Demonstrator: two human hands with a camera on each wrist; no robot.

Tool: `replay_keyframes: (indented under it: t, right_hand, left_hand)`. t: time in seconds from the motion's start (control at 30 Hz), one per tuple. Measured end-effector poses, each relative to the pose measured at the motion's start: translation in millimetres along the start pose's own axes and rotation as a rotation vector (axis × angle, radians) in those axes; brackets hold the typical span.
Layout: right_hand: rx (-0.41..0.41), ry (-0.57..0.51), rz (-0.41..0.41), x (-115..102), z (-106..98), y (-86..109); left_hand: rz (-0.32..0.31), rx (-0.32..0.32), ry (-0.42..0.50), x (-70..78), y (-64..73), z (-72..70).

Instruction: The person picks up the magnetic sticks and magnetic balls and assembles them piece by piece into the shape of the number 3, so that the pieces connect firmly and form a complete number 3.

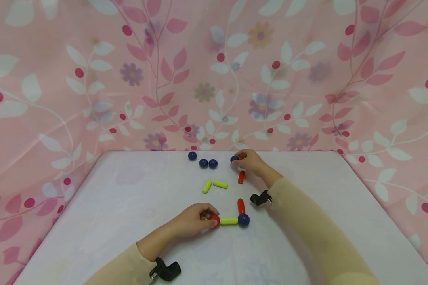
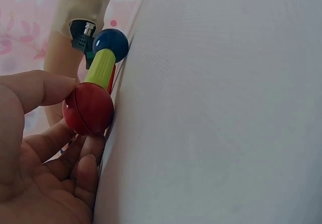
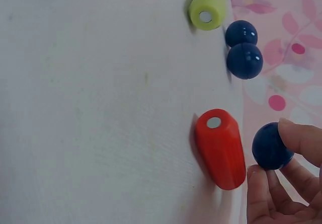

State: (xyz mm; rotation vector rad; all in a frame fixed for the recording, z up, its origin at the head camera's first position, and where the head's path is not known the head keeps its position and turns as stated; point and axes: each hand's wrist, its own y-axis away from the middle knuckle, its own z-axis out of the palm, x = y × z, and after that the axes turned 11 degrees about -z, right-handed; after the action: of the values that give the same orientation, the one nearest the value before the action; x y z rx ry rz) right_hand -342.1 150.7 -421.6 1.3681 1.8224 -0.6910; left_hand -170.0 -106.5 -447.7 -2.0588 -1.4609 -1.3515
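Note:
Between thumb and fingers my left hand [image 1: 194, 219] pinches a red ball [image 2: 89, 109]. A yellow-green rod [image 1: 229, 221] runs from that ball to a dark blue ball [image 1: 243, 220], and a red rod [image 1: 241, 206] extends from the blue ball toward the back. At the far part of the table my right hand [image 1: 250, 161] pinches another dark blue ball [image 3: 272, 146]. Just in front of that hand lies a loose red rod [image 3: 221, 151], with a pale metallic disc on its end.
Several dark blue balls, including a pair [image 1: 208, 163] side by side and a single one [image 1: 192, 156], sit near the back edge of the white table [image 1: 128, 206]. Two loose yellow-green rods [image 1: 220, 184] lie mid-table. A pink floral cloth [image 1: 214, 79] hangs behind.

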Motion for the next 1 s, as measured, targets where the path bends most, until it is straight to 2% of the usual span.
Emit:
replay_keyframes:
  t: [0.23,0.77,1.0]
  right_hand:
    - [0.001,-0.036,-0.016,-4.5,-4.1,12.2]
    - [-0.06,-0.084,-0.029,-1.9,-11.7,48.4]
    - [-0.089,-0.107,-0.036,-3.4,-13.5,59.9]
  left_hand:
    - [-0.013,-0.007,0.012,0.7,1.0,-0.6]
    - [-0.036,-0.049,0.063,2.2,-2.1,-5.3]
    - [-0.031,-0.025,0.081,6.4,-6.1,-1.1]
